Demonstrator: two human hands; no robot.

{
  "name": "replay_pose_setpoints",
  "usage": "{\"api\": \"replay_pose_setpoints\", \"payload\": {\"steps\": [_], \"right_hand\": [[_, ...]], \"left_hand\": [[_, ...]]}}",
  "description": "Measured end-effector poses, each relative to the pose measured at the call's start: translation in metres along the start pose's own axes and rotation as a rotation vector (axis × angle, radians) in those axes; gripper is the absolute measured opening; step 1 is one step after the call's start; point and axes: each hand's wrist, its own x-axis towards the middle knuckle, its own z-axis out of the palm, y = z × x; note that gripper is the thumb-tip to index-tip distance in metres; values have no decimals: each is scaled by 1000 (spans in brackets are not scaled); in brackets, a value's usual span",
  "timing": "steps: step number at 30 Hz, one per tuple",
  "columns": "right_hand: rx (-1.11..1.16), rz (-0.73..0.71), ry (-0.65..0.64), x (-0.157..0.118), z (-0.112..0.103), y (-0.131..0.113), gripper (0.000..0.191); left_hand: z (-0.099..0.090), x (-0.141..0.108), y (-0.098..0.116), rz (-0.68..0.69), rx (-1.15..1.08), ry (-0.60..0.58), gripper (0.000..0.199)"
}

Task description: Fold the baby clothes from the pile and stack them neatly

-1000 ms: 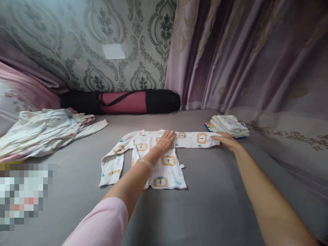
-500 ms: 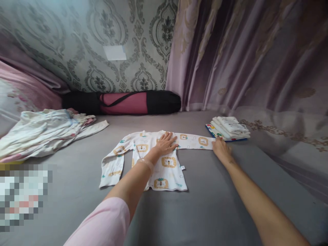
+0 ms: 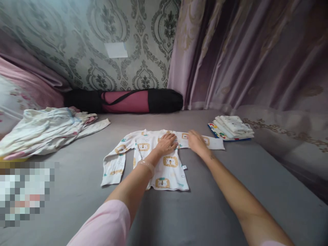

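A small white long-sleeved shirt (image 3: 170, 174) with tan lion faces and green bits lies spread on the grey bed sheet. Its left sleeve bends down toward me, while the right one stretches straight out to the side. My left hand (image 3: 166, 143) rests flat on the upper chest near the right shoulder, fingers spread. Partway along the outstretched sleeve, my right hand (image 3: 197, 141) has its fingers bent together on the fabric; their tips are partly hidden. The cuff (image 3: 219, 144) lies flat beyond that hand.
Folded clothes (image 3: 232, 126) are stacked at the right. A loose heap of light clothes (image 3: 51, 128) lies at the left. Along the patterned wall stretches a black and dark pink roll bag (image 3: 125, 101). Purple curtains (image 3: 217, 61) hang at the back right. A blurred patch covers the lower left.
My right hand has let go of the cuff and moved left along the sleeve toward the shoulder. My left hand stays on the chest of the shirt.
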Motion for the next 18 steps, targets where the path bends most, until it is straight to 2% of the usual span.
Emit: {"api": "replay_pose_setpoints", "payload": {"steps": [2,4,6,9,12,18], "right_hand": [[91,-121,-30,4,13,-27,46],[144,-133,-53,6,27,-44,53],[177,-95,-101,6,37,-47,58],[167,-43,-167,3,45,-35,64],[116,17,-180,0,45,-18,68],[36,278,-259,-7,37,13,67]], "left_hand": [[2,1,-1,-3,20,-44,50],[4,2,-1,-20,41,-91,54],[4,2,0,-35,56,-127,56],[3,2,1,-45,74,-139,57],[0,1,3,-51,74,-135,58],[-3,0,4,-57,52,-142,59]]}}
